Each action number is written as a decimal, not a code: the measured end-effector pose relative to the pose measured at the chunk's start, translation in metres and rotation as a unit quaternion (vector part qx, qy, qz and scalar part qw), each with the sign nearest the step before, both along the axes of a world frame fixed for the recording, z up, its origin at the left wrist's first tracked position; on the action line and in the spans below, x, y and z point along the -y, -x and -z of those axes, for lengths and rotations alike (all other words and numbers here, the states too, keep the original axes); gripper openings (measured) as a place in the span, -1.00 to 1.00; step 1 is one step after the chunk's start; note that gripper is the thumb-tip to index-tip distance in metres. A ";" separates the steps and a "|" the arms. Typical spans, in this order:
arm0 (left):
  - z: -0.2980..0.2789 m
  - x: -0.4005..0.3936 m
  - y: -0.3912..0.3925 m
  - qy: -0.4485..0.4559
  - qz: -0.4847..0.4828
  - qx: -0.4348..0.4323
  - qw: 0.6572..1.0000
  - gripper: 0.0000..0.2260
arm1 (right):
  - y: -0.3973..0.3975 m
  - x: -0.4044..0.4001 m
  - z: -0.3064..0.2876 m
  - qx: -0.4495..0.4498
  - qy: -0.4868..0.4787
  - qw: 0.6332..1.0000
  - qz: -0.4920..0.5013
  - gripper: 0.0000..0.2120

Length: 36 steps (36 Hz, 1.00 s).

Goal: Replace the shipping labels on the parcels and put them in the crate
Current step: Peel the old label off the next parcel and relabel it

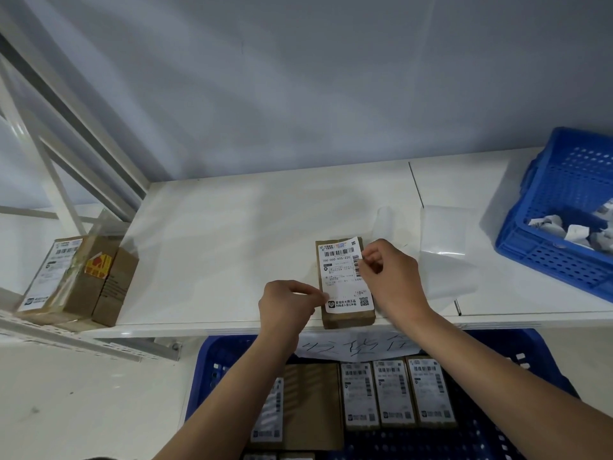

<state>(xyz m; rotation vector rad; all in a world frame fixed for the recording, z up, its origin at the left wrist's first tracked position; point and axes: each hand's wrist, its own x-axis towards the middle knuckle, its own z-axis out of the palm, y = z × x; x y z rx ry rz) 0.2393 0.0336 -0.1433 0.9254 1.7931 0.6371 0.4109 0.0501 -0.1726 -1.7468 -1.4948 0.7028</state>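
Label held over a parcel at the shelf's front edge.
The left hand (288,305) pinches the label (345,275) at its lower corner and the right hand (386,277) its upper edge, over the parcel (348,318) on the shelf (215,244).

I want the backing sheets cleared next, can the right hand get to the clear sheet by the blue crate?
Probably yes: the clear sheet lies just beside the right hand with nothing between, though that hand is pinching the label.
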 end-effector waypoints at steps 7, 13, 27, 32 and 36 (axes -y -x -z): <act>0.001 0.000 -0.001 -0.014 0.000 -0.025 1.000 -0.88 | 0.000 -0.001 0.002 0.021 -0.005 1.000 -0.004 -0.94; 0.000 0.001 -0.002 -0.030 0.014 -0.051 0.998 -0.89 | 0.001 -0.002 0.004 0.030 -0.010 0.999 -0.007 -0.95; -0.002 0.002 -0.003 -0.054 0.039 -0.079 0.995 -0.90 | 0.003 0.000 0.001 0.041 -0.012 0.999 -0.012 -0.95; -0.001 0.002 -0.003 -0.056 0.048 -0.087 0.993 -0.90 | 0.003 0.001 -0.002 0.043 -0.021 0.999 -0.012 -0.94; 0.000 0.001 -0.003 -0.050 0.048 -0.084 0.994 -0.90 | 0.004 0.002 -0.003 0.041 -0.022 0.999 -0.009 -0.92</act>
